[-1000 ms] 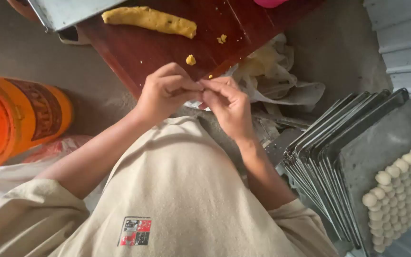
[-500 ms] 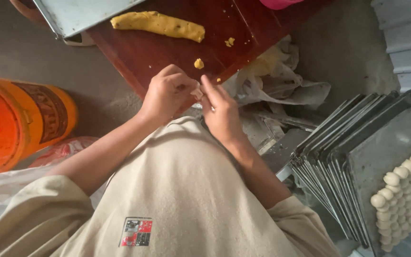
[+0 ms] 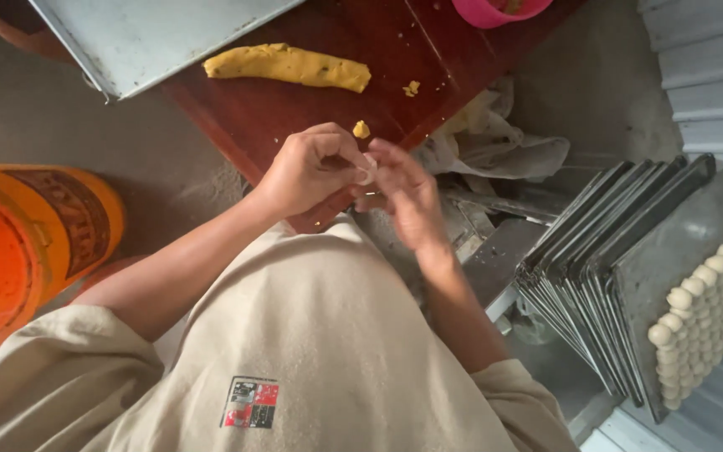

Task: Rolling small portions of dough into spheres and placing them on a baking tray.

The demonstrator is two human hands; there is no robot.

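My left hand (image 3: 307, 172) is curled around a small pale piece of dough (image 3: 366, 172) at its fingertips. My right hand (image 3: 407, 197) has its fingers extended against the same piece, and it looks blurred. Both hands hover over the near corner of a dark red wooden board (image 3: 311, 100). On the board lie a long yellow roll of filling (image 3: 290, 65), a small yellow lump (image 3: 361, 130) just beyond my fingers and a few crumbs (image 3: 412, 87).
A metal tray (image 3: 152, 38) rests on the board's far left. An orange tub (image 3: 39, 230) stands at my left. At the right, stacked metal trays (image 3: 596, 268) lean together, the nearest one holding rows of pale dough balls (image 3: 705, 310). A crumpled cloth (image 3: 495, 134) and a pink bowl (image 3: 499, 10) lie beyond.
My hands stayed together over the board's corner. The right hand's fingers straightened against the dough piece held in the left hand.
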